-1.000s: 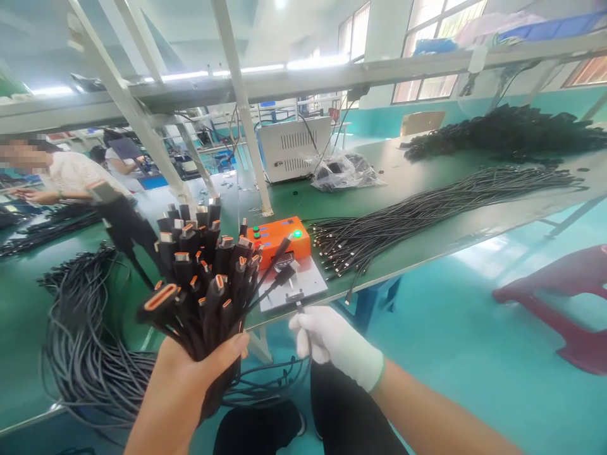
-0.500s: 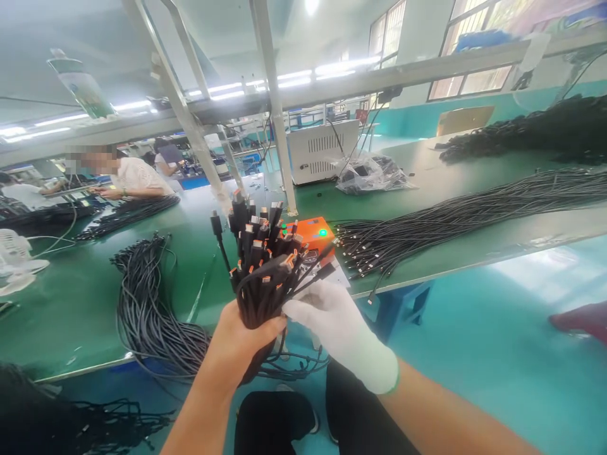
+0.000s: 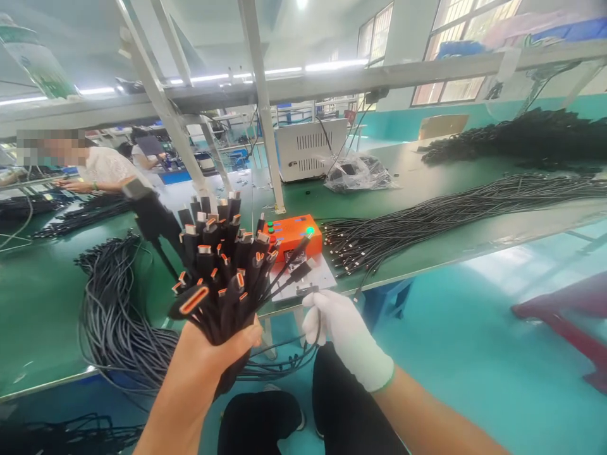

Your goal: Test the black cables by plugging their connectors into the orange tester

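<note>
Head view: gloved right hand point(image 3: 348, 338) pinches one cable point(image 3: 317, 328) just below the orange tester point(image 3: 294, 235), while left hand point(image 3: 208, 360) grips the upright connector bundle point(image 3: 222, 265) beside it.

A long green workbench point(image 3: 427, 174) carries everything. Near its front edge sits an orange tester box point(image 3: 294, 234) on a grey plate point(image 3: 303, 278). At 3 o'clock from the box, a spread of black cables point(image 3: 450, 218) lies flat. At 9 o'clock is a heap of looped cables point(image 3: 114, 316). At 12 o'clock stand a white machine point(image 3: 310, 148) and a plastic bag point(image 3: 358, 174).
</note>
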### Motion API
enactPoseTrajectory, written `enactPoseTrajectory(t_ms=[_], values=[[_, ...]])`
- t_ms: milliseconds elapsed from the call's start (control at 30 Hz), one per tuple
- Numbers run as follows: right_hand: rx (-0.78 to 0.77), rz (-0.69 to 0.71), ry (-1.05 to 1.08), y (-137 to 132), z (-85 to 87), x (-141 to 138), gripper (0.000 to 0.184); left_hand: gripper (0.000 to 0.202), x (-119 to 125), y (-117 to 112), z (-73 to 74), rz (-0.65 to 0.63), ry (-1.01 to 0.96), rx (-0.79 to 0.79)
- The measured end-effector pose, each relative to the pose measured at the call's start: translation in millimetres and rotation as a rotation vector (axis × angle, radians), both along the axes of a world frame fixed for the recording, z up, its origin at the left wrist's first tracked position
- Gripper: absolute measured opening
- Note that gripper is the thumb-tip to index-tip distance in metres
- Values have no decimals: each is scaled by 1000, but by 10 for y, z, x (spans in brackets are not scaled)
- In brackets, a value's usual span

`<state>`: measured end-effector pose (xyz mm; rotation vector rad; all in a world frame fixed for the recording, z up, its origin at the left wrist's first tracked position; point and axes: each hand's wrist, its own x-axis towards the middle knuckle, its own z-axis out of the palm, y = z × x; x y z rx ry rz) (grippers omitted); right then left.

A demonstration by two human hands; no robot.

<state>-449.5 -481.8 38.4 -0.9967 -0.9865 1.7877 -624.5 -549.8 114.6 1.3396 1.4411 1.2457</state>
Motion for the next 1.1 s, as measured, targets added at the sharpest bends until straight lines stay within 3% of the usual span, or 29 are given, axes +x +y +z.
enactPoseTrajectory(t_ms=[100, 200, 933, 1100], values=[[-66, 104, 65, 11, -181, -5, 30, 16, 25, 15, 10, 21, 5, 3], [-113, 123, 112, 7, -250, -38, 31, 13, 93, 27, 37, 68, -6, 0], [-84, 63, 86, 106, -229, -70, 27, 12, 123, 58, 36, 137, 12, -67], [-90, 72, 99, 102, -236, -63, 28, 15, 100, 68, 34, 90, 9, -10]])
